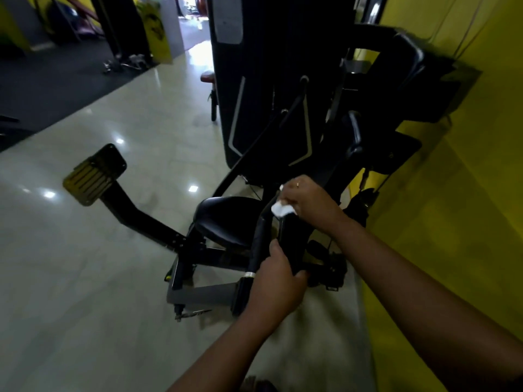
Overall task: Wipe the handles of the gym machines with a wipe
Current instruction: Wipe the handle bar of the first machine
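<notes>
Right hand pinches wipe, mostly hidden. Left hand, at its 6 o'clock, wraps dark, blurred handle.

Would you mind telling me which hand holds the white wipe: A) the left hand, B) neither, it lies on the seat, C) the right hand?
C: the right hand holds the white wipe at the black handle, while the left hand grips the black frame lower down.
</notes>
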`<state>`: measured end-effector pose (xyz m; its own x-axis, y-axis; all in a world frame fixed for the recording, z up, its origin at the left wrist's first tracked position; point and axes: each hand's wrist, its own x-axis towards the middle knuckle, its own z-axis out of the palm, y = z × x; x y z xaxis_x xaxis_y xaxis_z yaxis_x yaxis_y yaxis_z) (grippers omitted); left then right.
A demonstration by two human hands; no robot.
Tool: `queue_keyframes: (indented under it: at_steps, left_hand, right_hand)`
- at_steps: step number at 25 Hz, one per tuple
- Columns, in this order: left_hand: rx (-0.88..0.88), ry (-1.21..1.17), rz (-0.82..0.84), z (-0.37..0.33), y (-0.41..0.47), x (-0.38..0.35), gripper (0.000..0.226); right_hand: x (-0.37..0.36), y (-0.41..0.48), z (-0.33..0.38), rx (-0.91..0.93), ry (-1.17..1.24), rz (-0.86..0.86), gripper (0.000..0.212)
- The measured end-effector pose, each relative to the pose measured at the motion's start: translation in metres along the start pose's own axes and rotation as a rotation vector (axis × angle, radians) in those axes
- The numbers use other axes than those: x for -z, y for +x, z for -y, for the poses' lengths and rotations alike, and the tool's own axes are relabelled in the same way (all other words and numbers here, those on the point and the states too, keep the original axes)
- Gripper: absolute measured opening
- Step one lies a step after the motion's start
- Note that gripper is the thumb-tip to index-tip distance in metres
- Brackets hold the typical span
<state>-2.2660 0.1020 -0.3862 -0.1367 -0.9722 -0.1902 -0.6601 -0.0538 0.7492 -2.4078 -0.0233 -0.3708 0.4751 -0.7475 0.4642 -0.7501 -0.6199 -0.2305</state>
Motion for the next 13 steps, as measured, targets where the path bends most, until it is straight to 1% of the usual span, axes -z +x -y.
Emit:
queue_keyframes:
  at_steps: [1,2,4,6,7,8,9,10,11,12,13]
  left_hand:
    - [0.003,-0.007,-0.036,0.0,-0.001,0.0,0.076]
    - [0.003,-0.022,-0.072,0.0,-0.001,-0.001,0.071]
    - [-0.014,-0.056,-0.15,-0.001,-0.006,-0.002,0.067]
    - [-0.037,-0.069,-0.224,0.001,-0.008,-0.004,0.071]
    - [-0.046,-0.071,-0.259,0.002,-0.008,-0.005,0.073]
    - [-0.054,-0.068,-0.289,0.002,-0.008,-0.005,0.074]
    - [-0.061,-0.062,-0.31,0.002,-0.008,-0.005,0.073]
    - [-0.071,-0.061,-0.325,0.001,-0.009,-0.005,0.072]
    - [-0.085,-0.07,-0.34,0.001,-0.009,-0.005,0.07]
    - [-0.1,-0.085,-0.356,0.0,-0.01,-0.005,0.067]
    - [-0.115,-0.101,-0.371,0.0,-0.011,-0.005,0.064]
  right_hand:
    - [-0.004,0.017,-0.009,-0.067,-0.005,0.002,0.025]
    - [-0.006,0.03,-0.014,-0.197,0.027,0.002,0.021]
    - [-0.013,0.034,-0.015,-0.537,0.12,-0.02,0.02]
    - [-0.019,0.012,0.003,-0.739,0.108,-0.184,0.021]
    - [-0.021,-0.005,0.02,-0.823,0.141,-0.286,0.021]
    - [-0.024,-0.023,0.04,-0.928,0.246,-0.374,0.022]
    - [-0.029,-0.036,0.056,-1.05,0.43,-0.456,0.025]
    - [-0.033,-0.041,0.064,-1.191,0.704,-0.525,0.026]
    - [-0.037,-0.037,0.062,-1.326,1.027,-0.589,0.027]
    - [-0.041,-0.027,0.052,-1.425,1.36,-0.614,0.029]
    - [-0.042,-0.015,0.043,-1.457,1.668,-0.596,0.034]
